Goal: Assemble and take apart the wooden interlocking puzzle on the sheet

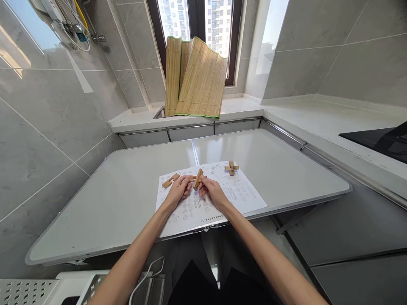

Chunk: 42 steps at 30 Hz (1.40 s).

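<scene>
Over a printed instruction sheet, my two hands hold notched wooden puzzle pieces close together. My left hand pinches one piece, which points to the right. The fingers of my right hand close on a second, slanted wooden piece that meets or crosses the first; whether they interlock I cannot tell. Beside my left hand lies a loose slotted wooden piece. An assembled cross-shaped wooden puzzle rests near the sheet's far right corner.
The sheet lies on a white folding table with a seam down its middle. Behind it, a bamboo mat leans at the window on a white counter. A white cable hangs low at the left, near a white perforated container.
</scene>
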Tool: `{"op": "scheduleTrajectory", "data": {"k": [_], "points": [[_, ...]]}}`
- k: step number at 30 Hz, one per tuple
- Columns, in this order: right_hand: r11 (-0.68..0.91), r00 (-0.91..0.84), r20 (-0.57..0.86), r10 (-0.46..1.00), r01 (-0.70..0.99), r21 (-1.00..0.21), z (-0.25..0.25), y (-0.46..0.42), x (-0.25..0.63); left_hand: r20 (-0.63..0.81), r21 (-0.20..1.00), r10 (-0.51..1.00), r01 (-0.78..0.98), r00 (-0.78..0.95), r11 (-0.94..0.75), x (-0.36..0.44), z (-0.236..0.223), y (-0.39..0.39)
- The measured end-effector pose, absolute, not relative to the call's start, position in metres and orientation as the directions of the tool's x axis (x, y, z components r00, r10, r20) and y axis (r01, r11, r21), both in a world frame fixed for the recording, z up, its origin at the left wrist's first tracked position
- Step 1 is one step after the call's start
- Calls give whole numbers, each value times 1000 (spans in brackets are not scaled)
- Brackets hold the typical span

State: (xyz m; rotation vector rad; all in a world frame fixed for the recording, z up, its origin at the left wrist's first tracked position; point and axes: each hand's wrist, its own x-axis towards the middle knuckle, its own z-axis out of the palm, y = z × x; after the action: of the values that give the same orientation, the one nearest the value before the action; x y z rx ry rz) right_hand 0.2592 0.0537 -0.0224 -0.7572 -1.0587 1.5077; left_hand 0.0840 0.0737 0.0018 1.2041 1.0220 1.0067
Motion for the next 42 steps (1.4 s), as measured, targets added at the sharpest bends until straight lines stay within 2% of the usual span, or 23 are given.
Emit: {"op": "scheduleTrajectory", "data": {"k": [4, 8, 14, 27, 35, 42], "points": [[-49, -179, 56, 982, -532, -845, -17, 54, 262, -62, 988, 963, -124, 263, 97, 83, -3, 75], [-92, -223, 46, 974, -572, -815, -17, 54, 265, -57, 982, 954, -158, 296, 108, 81, -5, 72], [-99, -299, 74, 951, -524, -846, -18, 53, 267, -48, 975, 954, -193, 296, 109, 80, -5, 69], [-67, -159, 30, 987, -572, -818, -26, 56, 267, -35, 972, 962, -214, 272, 96, 81, -10, 68], [-105, -194, 17, 981, -598, -795, -25, 55, 266, -21, 972, 969, -222, 247, 78, 81, -10, 67], [-22, -128, 57, 990, -541, -841, -28, 56, 267, -7, 973, 973, -222, 230, 59, 81, -17, 71]]}}
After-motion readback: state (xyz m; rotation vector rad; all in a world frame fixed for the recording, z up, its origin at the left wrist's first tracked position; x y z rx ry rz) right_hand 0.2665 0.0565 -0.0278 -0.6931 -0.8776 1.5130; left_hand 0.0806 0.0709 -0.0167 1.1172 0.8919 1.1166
